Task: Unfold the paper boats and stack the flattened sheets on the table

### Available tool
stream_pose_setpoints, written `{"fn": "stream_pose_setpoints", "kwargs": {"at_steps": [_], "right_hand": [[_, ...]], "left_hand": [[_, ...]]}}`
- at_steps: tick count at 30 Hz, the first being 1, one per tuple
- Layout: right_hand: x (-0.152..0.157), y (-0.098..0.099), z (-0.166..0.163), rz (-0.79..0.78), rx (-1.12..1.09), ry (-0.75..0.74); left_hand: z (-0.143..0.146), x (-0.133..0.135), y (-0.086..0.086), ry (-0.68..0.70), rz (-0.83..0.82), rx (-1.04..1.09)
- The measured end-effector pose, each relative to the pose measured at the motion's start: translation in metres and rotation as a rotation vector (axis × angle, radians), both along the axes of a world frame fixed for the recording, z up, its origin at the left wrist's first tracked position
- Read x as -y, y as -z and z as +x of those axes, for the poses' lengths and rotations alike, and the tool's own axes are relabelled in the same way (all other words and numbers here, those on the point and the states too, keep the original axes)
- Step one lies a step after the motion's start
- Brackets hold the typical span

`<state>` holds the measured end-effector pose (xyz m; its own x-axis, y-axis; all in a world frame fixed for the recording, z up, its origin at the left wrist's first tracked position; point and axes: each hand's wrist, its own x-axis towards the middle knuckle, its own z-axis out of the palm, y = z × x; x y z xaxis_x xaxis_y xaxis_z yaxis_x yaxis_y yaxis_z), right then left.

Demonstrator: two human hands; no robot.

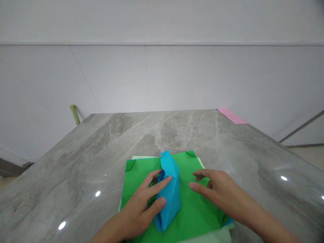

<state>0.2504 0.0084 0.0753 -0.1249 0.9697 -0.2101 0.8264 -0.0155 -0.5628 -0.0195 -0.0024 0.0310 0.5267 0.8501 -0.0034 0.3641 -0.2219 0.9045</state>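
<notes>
A blue folded paper (172, 189) stands up, creased along its length, near the middle of a green paper sheet (191, 216). My left hand (149, 199) is on its left side, with thumb and a finger pressed against the blue surface and other fingertips tucked behind its edge. To the right, my right hand (215, 187) hovers over the green sheet, thumb and fingers apart, with nothing in them and a gap to the blue paper. Two far corners of the green sheet are bent over. Pale green paper (220, 236) shows beneath it.
The papers lie at the near side of a grey marbled table (152, 135). A pink paper strip (232, 116) lies at its far right edge. Beyond the far left edge is a light green bar (75, 114). A white wall (162, 77) stands behind the table.
</notes>
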Motion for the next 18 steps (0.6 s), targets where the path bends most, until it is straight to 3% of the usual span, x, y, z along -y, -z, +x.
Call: {"fn": "stream_pose_setpoints", "kwargs": {"at_steps": [6, 9, 14, 18], "right_hand": [[0.01, 0.0, -0.02, -0.042, -0.292, 0.072], [0.008, 0.0, -0.03, 0.019, -0.292, -0.013], [-0.006, 0.003, -0.036, 0.067, -0.305, -0.076], [-0.016, 0.016, -0.035, 0.05, -0.39, -0.034]], "left_hand": [[0.03, -0.011, -0.007, -0.259, -0.086, 0.287], [0.044, -0.019, -0.018, -0.289, -0.128, 0.229], [0.058, -0.026, -0.028, -0.217, 0.094, 0.009], [0.064, -0.026, -0.017, -0.212, 0.274, -0.022]]}}
